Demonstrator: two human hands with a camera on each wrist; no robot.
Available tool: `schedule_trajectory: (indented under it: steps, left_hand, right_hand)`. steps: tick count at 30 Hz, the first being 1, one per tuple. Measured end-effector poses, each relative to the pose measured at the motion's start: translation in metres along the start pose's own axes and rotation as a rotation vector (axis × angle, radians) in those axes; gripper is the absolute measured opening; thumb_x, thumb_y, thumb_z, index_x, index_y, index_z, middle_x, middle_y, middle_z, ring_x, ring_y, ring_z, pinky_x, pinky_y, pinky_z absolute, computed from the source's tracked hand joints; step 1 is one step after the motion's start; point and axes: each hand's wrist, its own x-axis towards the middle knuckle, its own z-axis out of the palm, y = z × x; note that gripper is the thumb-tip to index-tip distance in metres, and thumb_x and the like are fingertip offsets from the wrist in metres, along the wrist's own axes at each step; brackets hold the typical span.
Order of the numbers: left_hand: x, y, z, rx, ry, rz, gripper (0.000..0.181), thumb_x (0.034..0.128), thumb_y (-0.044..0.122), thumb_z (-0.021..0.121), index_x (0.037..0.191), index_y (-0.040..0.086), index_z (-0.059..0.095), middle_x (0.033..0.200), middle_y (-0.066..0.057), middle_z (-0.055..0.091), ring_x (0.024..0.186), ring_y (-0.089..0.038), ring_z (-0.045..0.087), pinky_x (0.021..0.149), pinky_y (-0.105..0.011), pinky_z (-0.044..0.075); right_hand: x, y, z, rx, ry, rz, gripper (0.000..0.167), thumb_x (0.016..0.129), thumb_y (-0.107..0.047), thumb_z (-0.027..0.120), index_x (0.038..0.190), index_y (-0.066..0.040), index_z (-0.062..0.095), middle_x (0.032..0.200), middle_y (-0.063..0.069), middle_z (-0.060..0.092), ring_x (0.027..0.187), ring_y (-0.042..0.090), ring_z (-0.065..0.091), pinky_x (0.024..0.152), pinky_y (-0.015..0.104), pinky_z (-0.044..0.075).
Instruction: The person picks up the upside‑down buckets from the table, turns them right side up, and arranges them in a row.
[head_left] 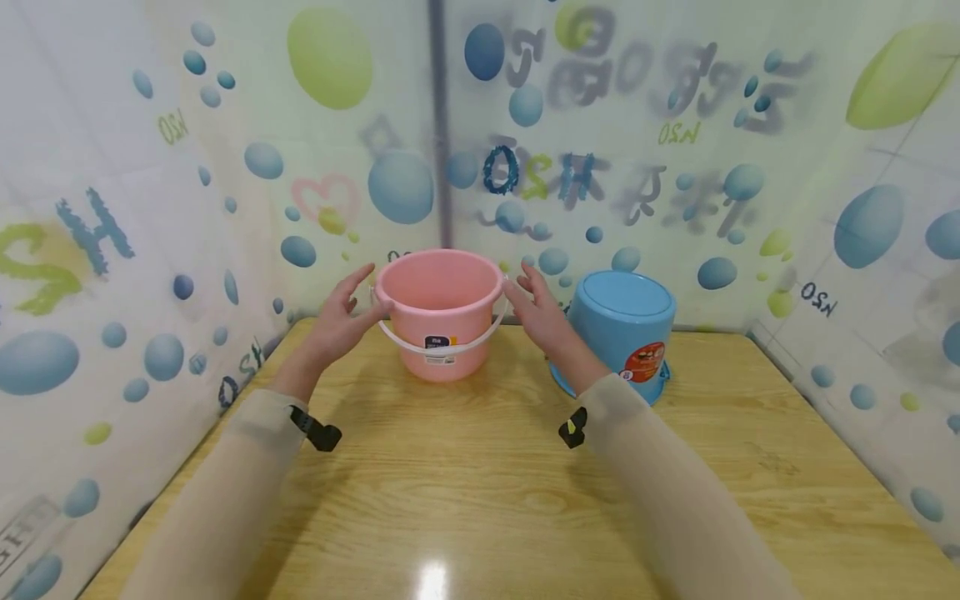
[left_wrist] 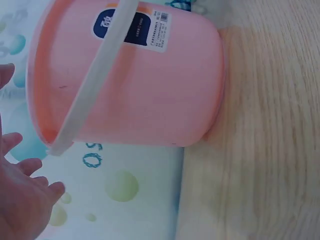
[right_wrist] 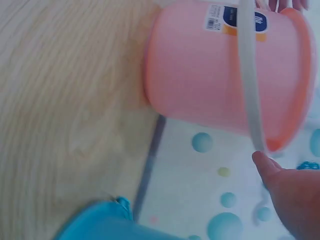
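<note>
Pink bucket (head_left: 442,325) upright on the table (head_left: 450,467), mouth up, toward the far edge; taken as landmark for all that follows. Its white handle (right_wrist: 250,80) hangs down across the front, crossing a dark-and-white label (left_wrist: 145,30) printed with small text and a barcode.

Left hand (head_left: 337,321): at the pink bucket's left side, level with its rim. Fingers spread, thumb set apart and pointing at the rim. Left wrist view has the fingertips off the wall; in the head view the thumb overlaps the rim, so contact there cannot be told.

Right hand (head_left: 542,312): at the pink bucket's right side, also rim height. Fingers extended, not wrapped round anything; thumb tip right by the handle's upper end. Touching or just beside, cannot tell.

Blue bucket (head_left: 611,329): right of the pink bucket, a little nearer the wearer, upside down with base up and rim on the table. Red sticker (head_left: 647,362) on its side. Right forearm partly covers it in the head view.

Pale sleeves (head_left: 217,492) on both arms, in front of the pink bucket. Bubble-printed curtain (head_left: 675,250) behind it and to both sides.
</note>
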Motion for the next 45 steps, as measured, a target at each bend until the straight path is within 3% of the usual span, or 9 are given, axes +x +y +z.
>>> schedule_trajectory:
  steps: [6,11,13,19,23,28,32,40,45]
  left_hand:
    - [-0.010,0.021,-0.002,0.050,0.048,0.013,0.083,0.1056,0.049,0.071,0.175,0.037,0.027,0.186,-0.002,0.018,0.172,-0.039,0.013,0.128,-0.083,0.020]
    - [-0.018,0.043,0.005,0.039,0.041,0.111,0.079,0.1045,0.047,0.073,0.173,0.036,0.034,0.183,0.000,0.028,0.171,-0.038,0.019,0.130,-0.079,0.022]
    - [-0.022,0.052,0.010,0.020,0.023,0.161,0.078,0.1050,0.042,0.074,0.173,0.033,0.036,0.181,0.000,0.031,0.170,-0.038,0.024,0.132,-0.074,0.024]
    - [-0.035,0.075,0.028,-0.074,-0.080,0.309,0.076,0.1064,0.021,0.073,0.173,0.021,0.036,0.180,-0.003,0.034,0.167,-0.035,0.033,0.135,-0.059,0.031]
    - [-0.041,0.084,0.044,-0.145,-0.186,0.360,0.077,0.1067,0.019,0.074,0.173,0.021,0.036,0.180,-0.005,0.033,0.167,-0.034,0.033,0.133,-0.058,0.034]
    - [-0.048,0.092,0.067,-0.159,-0.304,0.381,0.081,0.1057,0.027,0.076,0.174,0.022,0.034,0.180,-0.005,0.033,0.166,-0.038,0.036,0.134,-0.059,0.033]
    - [-0.052,0.097,0.085,-0.148,-0.362,0.397,0.084,0.1045,0.029,0.078,0.175,0.021,0.033,0.180,-0.006,0.034,0.163,-0.043,0.040,0.133,-0.060,0.034]
    - [-0.054,0.096,0.119,-0.168,-0.484,0.376,0.088,0.1010,0.026,0.082,0.175,0.023,0.034,0.180,-0.001,0.035,0.167,-0.029,0.034,0.134,-0.058,0.033]
    - [-0.051,0.093,0.137,-0.124,-0.516,0.397,0.088,0.0992,0.024,0.083,0.174,0.024,0.035,0.179,0.001,0.036,0.165,-0.026,0.038,0.133,-0.051,0.036]
  right_hand:
    - [-0.016,-0.010,-0.016,-0.035,-0.030,-0.049,0.081,0.112,-0.060,0.052,0.178,-0.034,0.012,0.184,0.006,0.020,0.166,0.040,0.031,0.133,0.061,0.035]
    - [-0.036,-0.015,-0.024,-0.098,-0.072,-0.091,0.077,0.113,-0.060,0.052,0.177,-0.038,0.014,0.184,0.003,0.023,0.166,0.040,0.032,0.130,0.066,0.036]
    - [-0.045,-0.017,-0.027,-0.114,-0.092,-0.122,0.076,0.114,-0.054,0.052,0.178,-0.035,0.015,0.183,0.005,0.024,0.165,0.040,0.034,0.130,0.066,0.036]
    - [-0.071,-0.018,-0.032,-0.153,-0.169,-0.207,0.074,0.117,-0.037,0.053,0.178,-0.023,0.014,0.183,0.012,0.025,0.165,0.039,0.037,0.127,0.064,0.040]
    - [-0.091,-0.016,-0.036,-0.171,-0.216,-0.247,0.073,0.117,-0.028,0.053,0.178,-0.019,0.014,0.182,0.016,0.024,0.164,0.042,0.037,0.125,0.065,0.042]
    - [-0.113,-0.009,-0.045,-0.186,-0.252,-0.251,0.072,0.118,-0.024,0.052,0.178,-0.018,0.013,0.183,0.016,0.021,0.165,0.045,0.034,0.126,0.069,0.039]
    - [-0.128,-0.001,-0.056,-0.209,-0.263,-0.243,0.070,0.118,-0.024,0.050,0.178,-0.019,0.014,0.182,0.017,0.022,0.165,0.047,0.032,0.124,0.073,0.039]
    - [-0.153,0.016,-0.079,-0.301,-0.260,-0.278,0.072,0.117,-0.017,0.054,0.178,-0.022,0.016,0.182,0.017,0.024,0.162,0.050,0.037,0.120,0.059,0.049]
    - [-0.167,0.024,-0.096,-0.380,-0.243,-0.273,0.074,0.116,-0.016,0.057,0.178,-0.025,0.017,0.180,0.020,0.028,0.159,0.052,0.041,0.119,0.060,0.050]
